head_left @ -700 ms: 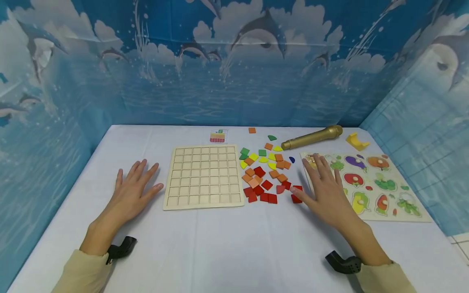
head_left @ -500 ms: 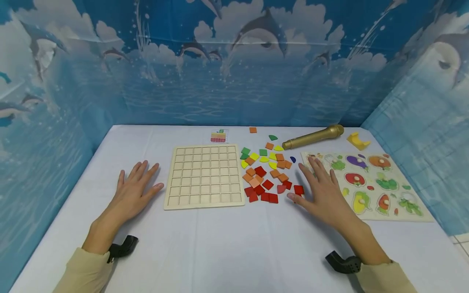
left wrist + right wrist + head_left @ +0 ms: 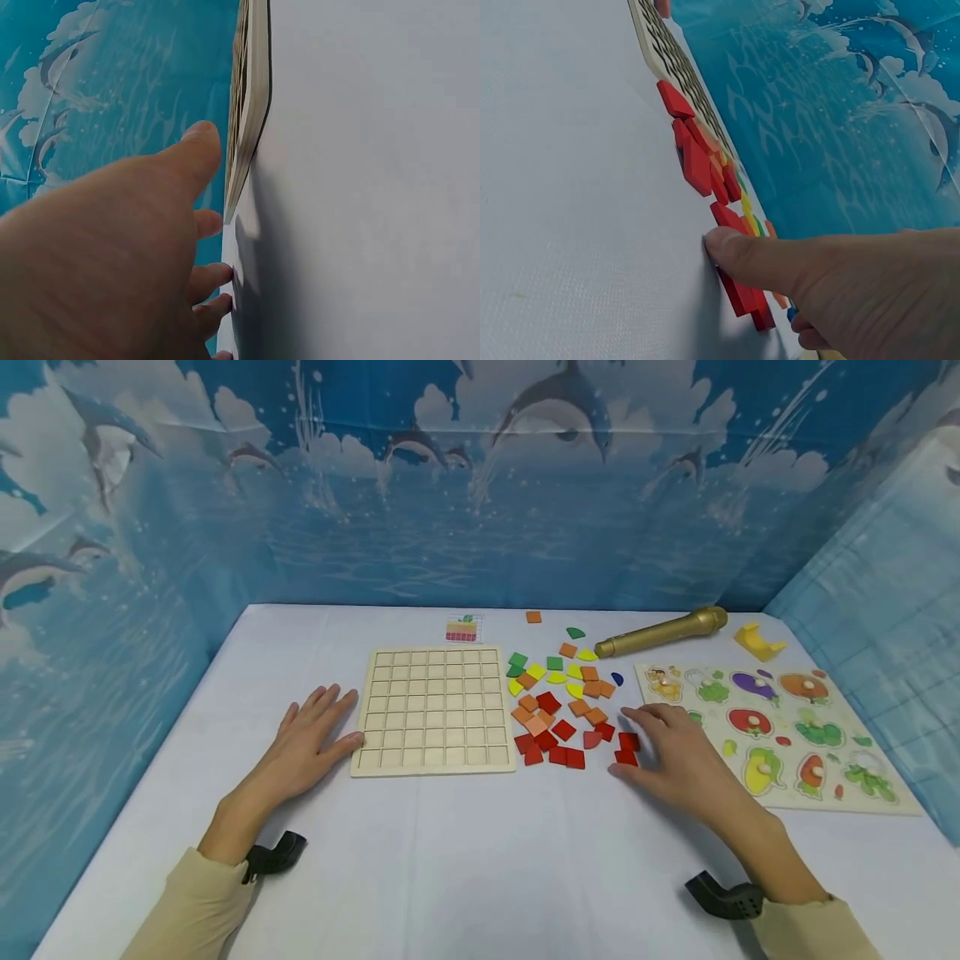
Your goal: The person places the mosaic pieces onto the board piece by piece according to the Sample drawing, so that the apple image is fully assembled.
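Note:
My left hand [image 3: 300,756] lies spread at the left side of a wooden grid board [image 3: 435,710], its thumb tip right at the board's edge. In the left wrist view the thumb [image 3: 196,154] points toward the board's side [image 3: 251,112]. On the right, my right hand [image 3: 678,760] hovers with loosely bent fingers beside two red square tiles [image 3: 628,742], thumb and index finger apart. The right wrist view has its thumb [image 3: 742,255] overlapping the red tiles [image 3: 735,292]. Orange tiles [image 3: 588,712], yellow and green ones lie scattered between the board and this hand.
Behind the board lies a small pattern card [image 3: 463,628]. A gold microphone [image 3: 663,632] and a yellow curved piece [image 3: 759,643] are at the back right. A vegetable puzzle board [image 3: 787,760] lies beside and partly under my right hand. A dolphin-print curtain [image 3: 480,527] encloses the table.
The head view has shifted slightly. My left hand has moved right, up to the board's edge. My right hand's fingers have bent and drawn back near the red tiles.

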Motion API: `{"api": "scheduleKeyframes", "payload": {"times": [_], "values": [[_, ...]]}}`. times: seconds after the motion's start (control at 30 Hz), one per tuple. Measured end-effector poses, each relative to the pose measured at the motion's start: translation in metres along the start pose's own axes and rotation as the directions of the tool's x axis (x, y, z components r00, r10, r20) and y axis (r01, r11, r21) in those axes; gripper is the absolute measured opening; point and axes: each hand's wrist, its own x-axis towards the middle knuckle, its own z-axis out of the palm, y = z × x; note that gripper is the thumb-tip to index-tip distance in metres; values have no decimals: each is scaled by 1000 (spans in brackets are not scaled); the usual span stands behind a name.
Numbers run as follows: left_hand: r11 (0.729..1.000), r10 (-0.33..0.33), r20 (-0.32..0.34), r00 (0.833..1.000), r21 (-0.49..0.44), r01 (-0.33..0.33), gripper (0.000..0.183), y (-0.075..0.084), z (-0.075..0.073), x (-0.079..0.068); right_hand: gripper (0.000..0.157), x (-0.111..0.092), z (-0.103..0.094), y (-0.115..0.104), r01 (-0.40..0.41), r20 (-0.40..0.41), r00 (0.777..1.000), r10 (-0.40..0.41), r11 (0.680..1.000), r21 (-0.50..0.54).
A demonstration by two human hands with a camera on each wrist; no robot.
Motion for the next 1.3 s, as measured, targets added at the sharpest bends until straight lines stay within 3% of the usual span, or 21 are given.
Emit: {"api": "scheduleKeyframes", "payload": {"times": [0.27, 0.63, 0.93, 1.3], "values": [[998, 38, -8, 999, -40, -38, 77, 6, 5, 0, 73, 1, -3, -1, -80, 33, 996, 79, 997, 25], [997, 60, -22, 998, -42, -61, 73, 6, 8, 0, 45, 4, -3, -7, -90, 94, 992, 80, 990, 112], [993, 90, -36, 995, -68, -93, 66, 9, 6, 0, 40, 3, -2, -7, -99, 69, 993, 91, 988, 122], [993, 89, -40, 995, -68, -92, 66, 7, 10, 2, 40, 3, 1, -6, -25, 25, 999, 22, 992, 122]]}}
